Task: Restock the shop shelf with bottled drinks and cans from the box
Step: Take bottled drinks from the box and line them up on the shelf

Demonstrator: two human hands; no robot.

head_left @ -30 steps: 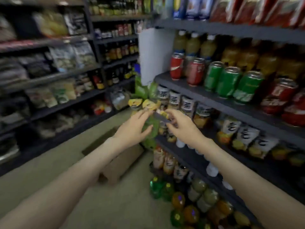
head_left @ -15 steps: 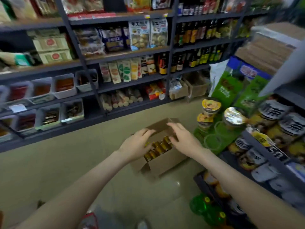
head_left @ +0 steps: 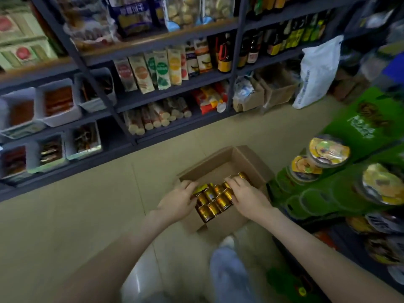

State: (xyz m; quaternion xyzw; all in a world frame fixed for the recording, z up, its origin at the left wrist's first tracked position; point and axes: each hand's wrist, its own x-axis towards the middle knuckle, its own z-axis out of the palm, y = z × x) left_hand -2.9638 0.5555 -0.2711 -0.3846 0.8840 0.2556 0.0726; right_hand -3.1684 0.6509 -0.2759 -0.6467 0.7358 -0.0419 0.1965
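The gold cans (head_left: 213,201) blur together, so their labels and exact count cannot be read. Both hands cover the outer rows. The near wall of the cardboard box (head_left: 220,166) hides the cans' lower parts, and the box's near-right corner disappears under the right wrist. The drinks shelf on the right is cut off by the frame edge and smeared.

The box sits open on the tiled floor (head_left: 87,215), and the cans stand packed against its near-left side. The far part of the box is bare cardboard.

Both arms reach down and forward. The left hand (head_left: 178,203) lies against the left edge of the cans with its fingers (head_left: 188,185) bent over their tops. The right hand (head_left: 246,196) lies palm down over the right-hand cans, knuckles up. Whether either hand actually clasps a can cannot be told, as the fingertips are hidden among the cans.

Just beside the box's right edge stands a green display (head_left: 328,193) carrying lidded cups (head_left: 328,150). Beyond the box's far edge runs dark shelving (head_left: 153,45) with snack packets, bottles and white trays (head_left: 59,106). A white bag (head_left: 317,68) leans at its right end. A leg in pale trousers (head_left: 229,274) and a shoe (head_left: 227,240) stand at the box's near edge.
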